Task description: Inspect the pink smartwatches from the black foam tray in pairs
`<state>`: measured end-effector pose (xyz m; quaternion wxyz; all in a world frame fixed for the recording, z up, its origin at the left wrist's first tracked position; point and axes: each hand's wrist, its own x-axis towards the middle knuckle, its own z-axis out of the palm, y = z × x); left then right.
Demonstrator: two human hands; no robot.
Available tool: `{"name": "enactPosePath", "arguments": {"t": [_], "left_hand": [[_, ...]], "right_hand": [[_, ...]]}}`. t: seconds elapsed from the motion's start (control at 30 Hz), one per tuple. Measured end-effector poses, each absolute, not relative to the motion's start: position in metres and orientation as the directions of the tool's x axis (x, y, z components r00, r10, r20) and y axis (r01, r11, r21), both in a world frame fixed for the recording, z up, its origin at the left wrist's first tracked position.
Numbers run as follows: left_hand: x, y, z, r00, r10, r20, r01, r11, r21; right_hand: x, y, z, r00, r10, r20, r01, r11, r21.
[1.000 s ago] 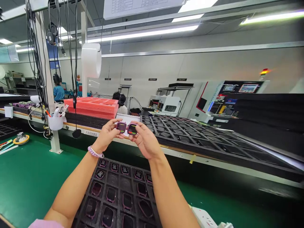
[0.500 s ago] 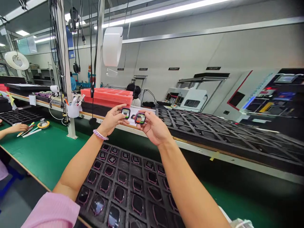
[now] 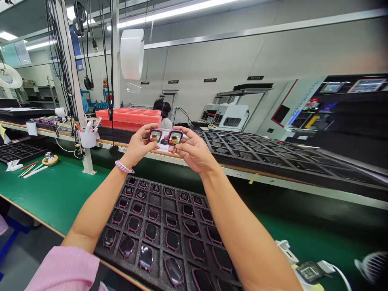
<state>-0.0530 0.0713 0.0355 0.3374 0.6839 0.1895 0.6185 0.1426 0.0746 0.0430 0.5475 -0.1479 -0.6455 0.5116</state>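
Observation:
My left hand [image 3: 140, 144] pinches a smartwatch case [image 3: 155, 136] by its edges, its screen lit and facing me. Beside it, my right hand [image 3: 194, 150] grips a second smartwatch case [image 3: 175, 138], also lit, with a dark purple frame. Both are raised side by side before the shelf edge, with a small gap between them. Neither has a strap. Below my forearms lies a black foam tray [image 3: 159, 238] whose square pockets hold many similar purple-framed watch cases. Two pockets near its far side hold no watch.
Black grid trays [image 3: 260, 155] line the shelf on the right, and red trays [image 3: 130, 118] stand behind my hands. A post carries a white pen cup [image 3: 87, 138]. Cables hang at left. Pens [image 3: 33, 170] and a tape roll [image 3: 50, 159] lie on the green table; a charger [image 3: 311, 271] sits lower right.
My view has shifted to the right and slightly down. The two watch cases have come closer together and tilted more evenly toward me. The co-worker's hand at far left has left the view.

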Motion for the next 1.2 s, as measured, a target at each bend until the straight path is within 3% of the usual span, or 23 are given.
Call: {"name": "enactPosePath", "arguments": {"t": [0.27,1.2], "left_hand": [[-0.038,0.062,0.040,0.140,0.667,0.732,-0.171,-0.712,0.681],[-0.032,0.051,0.040,0.136,0.692,0.709,-0.138,-0.695,0.705]], "right_hand": [[0.149,0.065,0.046,-0.339,0.727,0.597,-0.337,0.499,-0.798],[0.149,0.057,0.047,-0.350,0.720,0.599,-0.373,0.480,-0.794]]}}
